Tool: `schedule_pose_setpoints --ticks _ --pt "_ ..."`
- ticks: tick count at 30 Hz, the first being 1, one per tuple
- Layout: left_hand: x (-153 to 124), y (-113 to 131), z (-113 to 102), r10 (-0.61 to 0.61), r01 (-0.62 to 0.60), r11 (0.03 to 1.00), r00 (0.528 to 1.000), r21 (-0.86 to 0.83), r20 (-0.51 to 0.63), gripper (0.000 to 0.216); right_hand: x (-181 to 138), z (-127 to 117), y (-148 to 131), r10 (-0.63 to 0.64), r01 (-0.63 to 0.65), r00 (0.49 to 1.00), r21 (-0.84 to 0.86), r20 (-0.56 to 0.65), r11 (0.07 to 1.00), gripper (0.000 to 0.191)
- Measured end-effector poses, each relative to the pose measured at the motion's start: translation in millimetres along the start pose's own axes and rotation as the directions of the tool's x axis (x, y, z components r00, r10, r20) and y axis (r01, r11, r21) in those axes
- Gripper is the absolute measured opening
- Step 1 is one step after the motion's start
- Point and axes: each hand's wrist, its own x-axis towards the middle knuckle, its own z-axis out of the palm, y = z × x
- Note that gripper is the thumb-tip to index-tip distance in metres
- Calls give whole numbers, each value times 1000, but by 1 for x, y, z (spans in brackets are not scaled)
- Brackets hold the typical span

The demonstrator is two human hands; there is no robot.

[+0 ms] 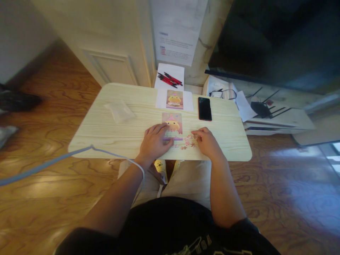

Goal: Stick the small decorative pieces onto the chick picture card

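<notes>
A small jigsaw puzzle [174, 125] lies flat on the table in front of me. Its upper part shows a yellow cartoon figure with a pink hat, and a purple strip [176, 139] runs along its lower edge. My left hand [155, 141] rests open, palm down, at the puzzle's left side, its fingertips and thumb over that edge. Small loose puzzle pieces [189, 141] are scattered right of and below the puzzle. At their right side is my right hand [206, 141], fingers bent, thumb and index finger close together at the pieces; whatever is between them is too small to make out.
Behind the puzzle, a matching picture card [174, 99] lies on white paper [188, 102]. A black phone [204, 109] is to its right, a clear plastic bag [120, 112] to the left. Red pens [170, 80] lie beyond the table [90, 131]. A grey cable [53, 165] crosses my left wrist.
</notes>
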Motion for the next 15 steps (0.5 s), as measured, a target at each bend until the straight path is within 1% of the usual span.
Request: schedule_pose_setpoints --ticks 3,7,10,11,13,15 --pt "0 0 0 1 -1 1000 1000 4 -4 53 3 -1 -1 40 -40 999 -49 -14 998 34" --pt "-1 -1 0 3 -3 1000 1000 5 -9 52 2 -1 -3 89 -94 994 -78 -68 992 23" --pt "-1 -1 1 4 -4 1000 1000 7 -9 52 -5 1 -11 65 -70 992 -40 -107 997 19" --pt "-1 -1 1 6 -6 1000 1000 8 -9 52 -7 3 -14 48 -51 994 -26 -97 998 17" --pt "-1 -1 1 8 -8 1000 1000 10 -6 52 -11 6 -22 6 -7 999 -17 -37 1000 10" --pt "-1 -1 0 9 -9 1000 1000 8 -2 52 -13 9 -28 -20 20 1000 -32 15 999 8"
